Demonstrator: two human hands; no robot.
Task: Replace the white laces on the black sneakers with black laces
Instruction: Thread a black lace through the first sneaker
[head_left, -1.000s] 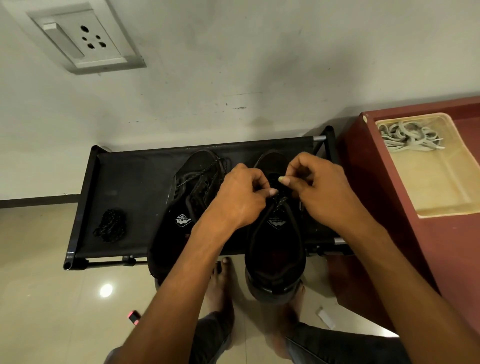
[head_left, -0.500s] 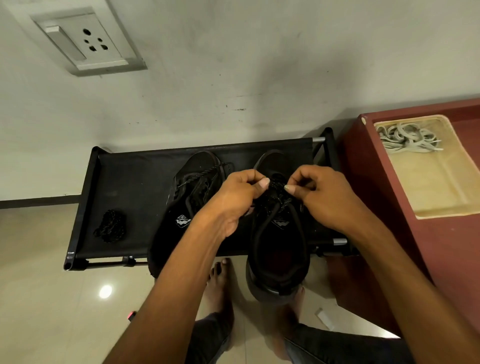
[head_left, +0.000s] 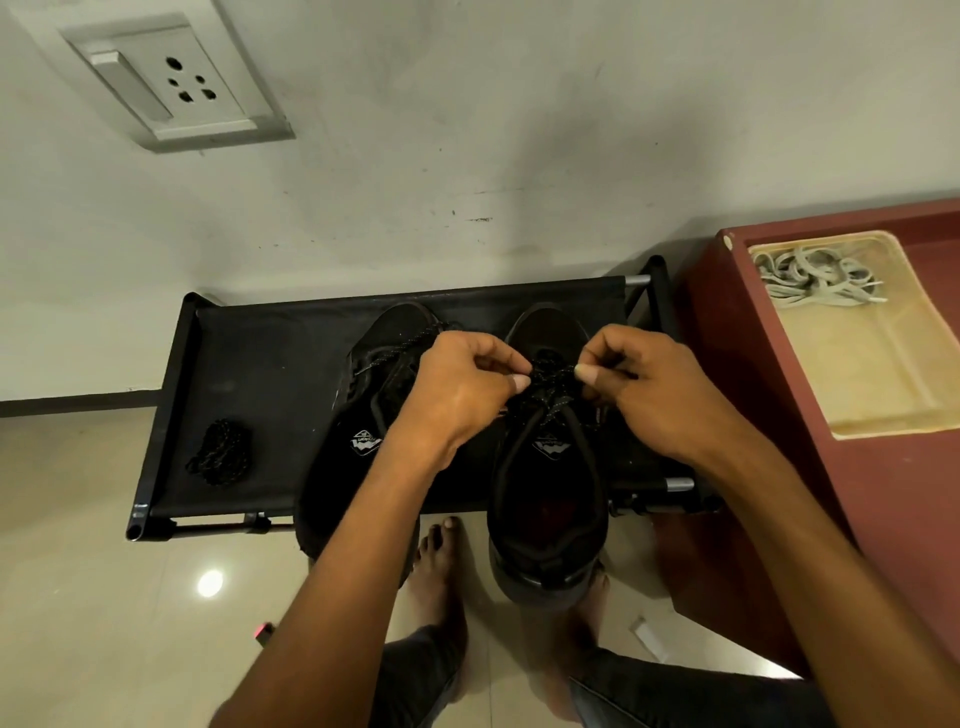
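Feet (head_left: 441, 577): bare, on the tiled floor under the rack's front edge; dark trouser legs below.
Right shoe (head_left: 548, 499): black sneaker, heel overhanging the rack front, toe toward the wall; black lace (head_left: 551, 382) crossed over the tongue.
Left hand (head_left: 462, 395): fingers curled, thumb and forefinger pinching one end of the lace at the shoe's left side.
Right hand (head_left: 660, 389): fingers curled, thumb and forefinger pinching the other end at the shoe's right side; lace runs between the two hands.
Left shoe (head_left: 363, 415): black, just beside the right one, partly behind the left forearm; black lace showing near its toe.
Rack (head_left: 260, 374): black fabric shelf on a tube frame, against the wall.
Spare lace (head_left: 221, 451): black bundle on the rack's left part, well apart from the shoes.
Cabinet (head_left: 753, 415): red-brown, right of the rack.
Tray (head_left: 883, 364): pale, on the cabinet top.
White laces (head_left: 815, 273): heaped in the tray's far corner.
Socket (head_left: 171, 83): on the wall, upper left.
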